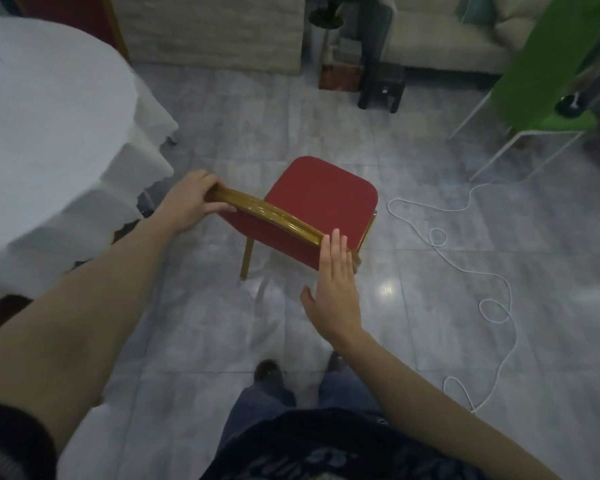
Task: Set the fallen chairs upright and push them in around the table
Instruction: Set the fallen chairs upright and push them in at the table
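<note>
A red padded chair (323, 195) with a gold frame stands upright on the tiled floor, its back toward me. My left hand (191, 202) grips the left end of the gold top rail. My right hand (336, 289) is flat with fingers apart, its fingertips at the right end of that rail, holding nothing. The round table (49, 133), draped in a white cloth, stands to the left of the chair, a short gap between them.
A white cord (492, 275) snakes across the floor to the right of the chair. A green chair with white legs (548, 98) stands at the far right. A dark stool (383, 88), a plant and a pale sofa line the back.
</note>
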{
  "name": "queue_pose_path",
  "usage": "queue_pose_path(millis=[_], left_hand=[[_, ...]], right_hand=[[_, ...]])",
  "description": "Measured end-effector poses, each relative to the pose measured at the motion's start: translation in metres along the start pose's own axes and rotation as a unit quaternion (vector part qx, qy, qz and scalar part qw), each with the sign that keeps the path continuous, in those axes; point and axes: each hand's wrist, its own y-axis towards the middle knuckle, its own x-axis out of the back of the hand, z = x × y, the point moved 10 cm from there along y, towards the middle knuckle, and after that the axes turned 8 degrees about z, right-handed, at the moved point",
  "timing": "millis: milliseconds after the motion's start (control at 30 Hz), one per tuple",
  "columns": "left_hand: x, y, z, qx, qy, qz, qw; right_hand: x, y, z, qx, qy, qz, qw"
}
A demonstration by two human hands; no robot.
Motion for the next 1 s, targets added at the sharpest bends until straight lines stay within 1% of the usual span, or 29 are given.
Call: queue_pose_path(millis=[133, 233, 400, 500, 667, 833, 1000], left_hand=[[-0.006, -0.02, 0.0, 0.043, -0.039, -0.055, 0.997], [-0.011, -0.029, -0.016, 0.095, -0.057, -0.101, 0.989], [-0.034, -0.051, -0.048, 0.208, -0.073, -0.179, 0.959], [-0.049, -0.06, -0.08, 0.252, -0.064, -0.219, 0.94], [-0.063, -0.068, -0.119, 0.295, -0.069, -0.255, 0.918], [-0.072, -0.056, -0.139, 0.367, -0.086, -0.304, 0.875], [-0.069, -0.024, -0.159, 0.423, -0.067, -0.296, 0.854]], right_hand=[[0.008, 0.01, -0.013, 0.045, -0.009, 0.024, 0.999], [0.022, 0.034, -0.038, 0.084, -0.028, 0.033, 0.996], [0.045, 0.08, -0.08, 0.166, -0.065, 0.09, 0.98], [0.061, 0.104, -0.101, 0.21, -0.067, 0.102, 0.97], [0.074, 0.143, -0.122, 0.255, -0.082, 0.154, 0.951], [0.077, 0.195, -0.124, 0.295, -0.081, 0.192, 0.933], [0.086, 0.246, -0.129, 0.324, -0.099, 0.23, 0.912]])
